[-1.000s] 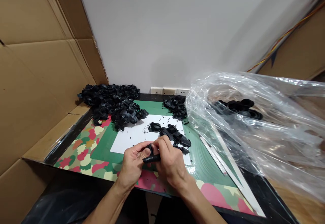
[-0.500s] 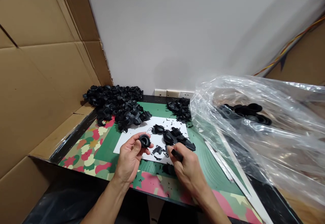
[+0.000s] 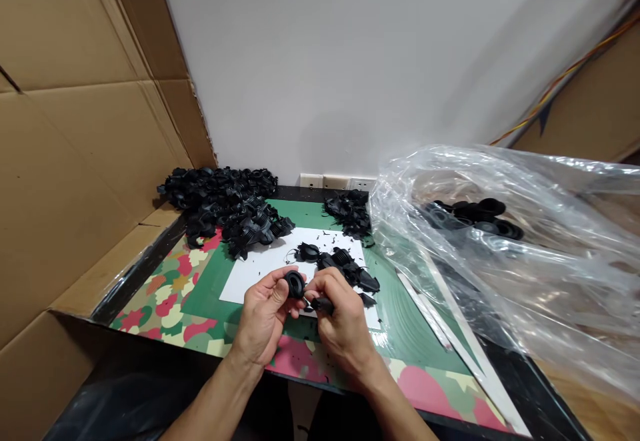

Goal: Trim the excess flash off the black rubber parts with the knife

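My left hand (image 3: 264,314) pinches a small round black rubber part (image 3: 295,284) between thumb and fingers, held above the near edge of a white sheet (image 3: 260,269). My right hand (image 3: 340,324) is closed round a short black-handled tool (image 3: 323,305) whose tip points at the rubber part. The two hands almost touch. A few loose black rubber parts (image 3: 345,267) and small black trimmings lie on the white sheet just beyond my fingers.
A large heap of black rubber parts (image 3: 225,204) fills the far left corner, a smaller heap (image 3: 353,213) sits at the back middle. A clear plastic bag (image 3: 505,254) with black parts inside covers the right side. A green mat (image 3: 410,321) lies over camouflage-patterned cloth (image 3: 160,294). Cardboard walls (image 3: 75,161) stand on the left.
My hands were together a second ago, then drew apart with scraps falling on the sheet. Now the right hand has come back to the rubber part in my left hand.
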A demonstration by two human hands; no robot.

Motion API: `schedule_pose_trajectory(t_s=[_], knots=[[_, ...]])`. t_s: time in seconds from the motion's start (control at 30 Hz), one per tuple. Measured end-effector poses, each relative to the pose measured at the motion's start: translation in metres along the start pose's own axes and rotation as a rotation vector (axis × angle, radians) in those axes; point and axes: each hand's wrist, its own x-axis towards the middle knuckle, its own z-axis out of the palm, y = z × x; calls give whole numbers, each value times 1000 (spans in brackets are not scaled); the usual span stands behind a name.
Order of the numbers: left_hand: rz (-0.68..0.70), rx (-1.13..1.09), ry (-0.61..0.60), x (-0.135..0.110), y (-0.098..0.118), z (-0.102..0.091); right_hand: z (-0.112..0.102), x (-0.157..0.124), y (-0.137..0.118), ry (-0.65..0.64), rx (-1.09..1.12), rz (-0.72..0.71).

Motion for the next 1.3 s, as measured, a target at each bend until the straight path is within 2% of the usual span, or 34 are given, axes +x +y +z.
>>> schedule_pose_trajectory(t_s=[0.1,0.17,0.3,0.37,0.47,0.57,0.63,0.9,1.17,1.3], knots=[[137,106,64,0,-4,0,3,-3,-2,-43,77,189],[178,152,109,4,-5,-2,3,-6,-9,-96,153,294],[64,54,221,14,2,-7,1,-14,-28,-233,319,314],[10,13,198,17,6,-9,-4,-13,-30,-256,366,360],[-25,5,101,14,9,-10,-15,-3,-17,-132,200,443],[-24,40,45,8,8,-9,-23,8,-1,-16,-90,390],[-2,72,19,5,6,-8,-22,11,3,5,-135,367],[200,317,-84,5,-1,-10,-5,8,-11,-165,189,490],[432,551,-107,6,2,-10,-10,14,-7,-250,217,528],[558,549,-25,5,-3,-5,-6,15,-10,-223,154,581]])
